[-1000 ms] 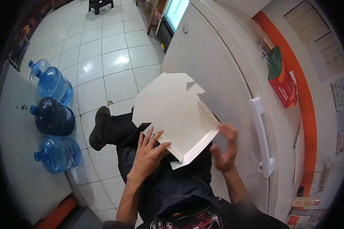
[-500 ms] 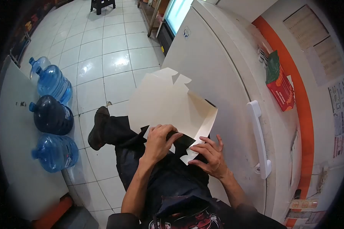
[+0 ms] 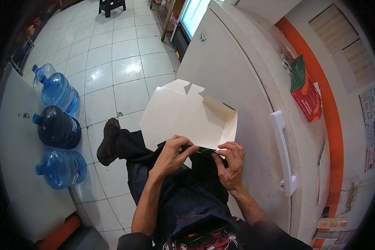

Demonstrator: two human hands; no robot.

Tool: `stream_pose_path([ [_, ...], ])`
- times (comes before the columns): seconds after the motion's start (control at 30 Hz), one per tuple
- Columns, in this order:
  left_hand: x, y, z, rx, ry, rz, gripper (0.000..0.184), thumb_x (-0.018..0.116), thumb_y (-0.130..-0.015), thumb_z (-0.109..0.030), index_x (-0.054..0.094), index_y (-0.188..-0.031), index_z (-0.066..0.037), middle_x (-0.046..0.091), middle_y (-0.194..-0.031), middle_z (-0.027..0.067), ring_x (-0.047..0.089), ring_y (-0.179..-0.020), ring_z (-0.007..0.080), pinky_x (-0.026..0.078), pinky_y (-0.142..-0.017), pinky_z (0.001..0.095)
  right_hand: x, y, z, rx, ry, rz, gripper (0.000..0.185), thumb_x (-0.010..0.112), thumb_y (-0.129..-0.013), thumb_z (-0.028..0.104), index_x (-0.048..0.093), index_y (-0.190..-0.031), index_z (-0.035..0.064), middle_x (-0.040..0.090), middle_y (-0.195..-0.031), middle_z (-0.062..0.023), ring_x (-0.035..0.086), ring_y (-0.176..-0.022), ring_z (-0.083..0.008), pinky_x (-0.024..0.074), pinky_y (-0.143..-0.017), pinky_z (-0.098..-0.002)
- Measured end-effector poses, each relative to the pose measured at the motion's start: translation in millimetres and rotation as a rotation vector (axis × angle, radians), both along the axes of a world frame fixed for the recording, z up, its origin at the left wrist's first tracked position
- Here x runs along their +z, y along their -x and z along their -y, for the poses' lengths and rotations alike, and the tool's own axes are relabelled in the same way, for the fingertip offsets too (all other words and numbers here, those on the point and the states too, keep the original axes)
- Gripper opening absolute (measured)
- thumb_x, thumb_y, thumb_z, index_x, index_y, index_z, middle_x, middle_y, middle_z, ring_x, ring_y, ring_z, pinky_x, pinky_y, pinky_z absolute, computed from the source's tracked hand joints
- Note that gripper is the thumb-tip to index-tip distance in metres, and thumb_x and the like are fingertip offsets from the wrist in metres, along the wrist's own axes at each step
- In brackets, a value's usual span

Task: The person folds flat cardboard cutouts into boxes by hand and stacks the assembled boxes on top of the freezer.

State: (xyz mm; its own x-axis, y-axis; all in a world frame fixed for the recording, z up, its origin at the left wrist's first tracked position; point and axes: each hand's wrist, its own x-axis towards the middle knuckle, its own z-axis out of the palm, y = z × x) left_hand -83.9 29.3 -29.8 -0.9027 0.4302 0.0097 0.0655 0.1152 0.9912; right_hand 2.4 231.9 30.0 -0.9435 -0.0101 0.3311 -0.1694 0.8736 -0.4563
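Observation:
A partly folded cardboard box (image 3: 179, 118), white inside with dark outer faces, rests over my lap. Its right wall stands up and two notched tabs stick out at the far edge. My left hand (image 3: 175, 153) pinches the near side wall of the box. At the near right corner, my right hand (image 3: 230, 162) holds the box with its thumb below and its fingers over the edge. The fingertips of both hands partly hide the corner flaps.
Several large blue water bottles (image 3: 61, 170) stand on the tiled floor (image 3: 125, 71) at the left. A white freezer (image 3: 237, 83) with a long handle (image 3: 282, 152) is at the right. A red and green box (image 3: 306, 93) lies on top. Farther off is a black stool (image 3: 111, 6).
My left hand has moved from lying flat on the box's near edge to pinching its wall. My right hand came in to the near corner and took hold. The near wall has been folded up.

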Motion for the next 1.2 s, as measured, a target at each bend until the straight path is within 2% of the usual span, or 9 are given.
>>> stream_pose_path([
  [0.23,7.1,3.2,3.9,-0.061,0.004,0.02,0.028,0.072,-0.098,-0.029,0.077,-0.095,-0.002,0.069,-0.089,0.0135,0.059,-0.1,0.0268,0.049,-0.078,0.0394,2.6,4.3,7.8,-0.001,0.059,-0.037,0.014,0.08,-0.087,0.016,0.075,-0.1,0.0134,0.062,-0.118,-0.0037,0.054,-0.123,-0.028,0.0324,-0.114,-0.0611],
  [0.33,0.3,2.9,2.2,-0.075,-0.043,0.037,0.027,0.071,-0.098,-0.029,0.077,-0.096,-0.003,0.07,-0.091,0.0122,0.059,-0.101,0.0271,0.047,-0.085,0.04,3.5,4.5,5.9,0.021,0.025,0.009,0.013,0.08,-0.087,0.018,0.077,-0.1,0.016,0.062,-0.119,-0.0028,0.054,-0.124,-0.0273,0.0308,-0.115,-0.062],
  [0.43,-6.9,0.9,-2.1,-0.107,-0.013,-0.112,0.024,0.071,-0.098,-0.028,0.076,-0.097,-0.005,0.072,-0.093,0.0099,0.059,-0.103,0.0268,0.042,-0.095,0.0399,7.0,5.6,9.5,0.059,-0.152,0.06,0.012,0.081,-0.086,0.02,0.077,-0.098,0.0168,0.062,-0.12,-0.0017,0.054,-0.124,-0.0264,0.0282,-0.118,-0.0626],
  [0.63,-12.7,-6.9,-9.2,-0.033,-0.05,-0.103,0.021,0.074,-0.095,-0.029,0.076,-0.097,-0.008,0.072,-0.102,0.0073,0.06,-0.11,0.0258,0.038,-0.103,0.0404,-9.2,6.3,6.8,0.093,-0.168,0.065,0.016,0.081,-0.086,0.022,0.077,-0.101,0.0168,0.062,-0.125,-0.0008,0.053,-0.127,-0.0251,0.0208,-0.121,-0.0645],
  [0.73,-7.1,-14.7,-6.2,0.013,0.022,-0.289,0.021,0.078,-0.092,-0.025,0.077,-0.096,-0.005,0.072,-0.112,0.0099,0.065,-0.109,0.028,0.048,-0.097,0.0414,3.7,9.5,4.6,0.156,-0.1,0.122,0.018,0.081,-0.087,0.022,0.077,-0.104,0.0174,0.062,-0.13,-0.0007,0.049,-0.135,-0.0278,0.0135,-0.123,-0.0666],
  [0.93,-5.1,-21.9,-2.0,0.031,0.093,-0.293,0.025,0.083,-0.086,-0.027,0.076,-0.102,-0.009,0.069,-0.117,0.0079,0.06,-0.122,0.0292,0.042,-0.105,0.0438,30.0,33.1,-19.8,0.188,-0.461,0.201,0.019,0.08,-0.085,0.021,0.077,-0.104,0.0231,0.062,-0.138,-0.0012,0.033,-0.153,-0.031,-0.0037,-0.121,-0.0729],
  [1.03,27.2,-34.4,2.8,0.339,0.13,-0.508,0.024,0.083,-0.084,-0.023,0.076,-0.104,-0.01,0.067,-0.121,0.0108,0.057,-0.129,0.0348,0.04,-0.111,0.0488,16.8,58.0,-51.0,0.25,-0.516,0.095,0.018,0.076,-0.087,0.014,0.075,-0.1,0.0267,0.064,-0.135,0.004,0.034,-0.153,-0.0294,-0.005,-0.121,-0.0736],
  [1.1,44.2,-50.1,17.6,0.468,0.156,-0.614,0.022,0.075,-0.09,-0.015,0.071,-0.111,-0.01,0.062,-0.132,0.0135,0.049,-0.138,0.0416,0.033,-0.118,0.0594,35.1,71.7,-42.7,0.24,-0.454,-0.003,0.021,0.073,-0.088,0.009,0.074,-0.096,0.0281,0.071,-0.117,0.0083,0.044,-0.147,-0.0254,-0.0047,-0.121,-0.0734],
  [1.2,58.1,-74.2,33.3,0.66,0.167,-0.767,0.02,0.068,-0.091,-0.008,0.066,-0.111,-0.009,0.062,-0.128,0.0146,0.048,-0.139,0.042,0.032,-0.118,0.0637,57.3,91.1,-28.3,0.251,-0.385,-0.194,0.018,0.072,-0.09,0.009,0.075,-0.097,0.0259,0.073,-0.098,0.0091,0.056,-0.138,-0.0215,-0.0019,-0.123,-0.0706],
])
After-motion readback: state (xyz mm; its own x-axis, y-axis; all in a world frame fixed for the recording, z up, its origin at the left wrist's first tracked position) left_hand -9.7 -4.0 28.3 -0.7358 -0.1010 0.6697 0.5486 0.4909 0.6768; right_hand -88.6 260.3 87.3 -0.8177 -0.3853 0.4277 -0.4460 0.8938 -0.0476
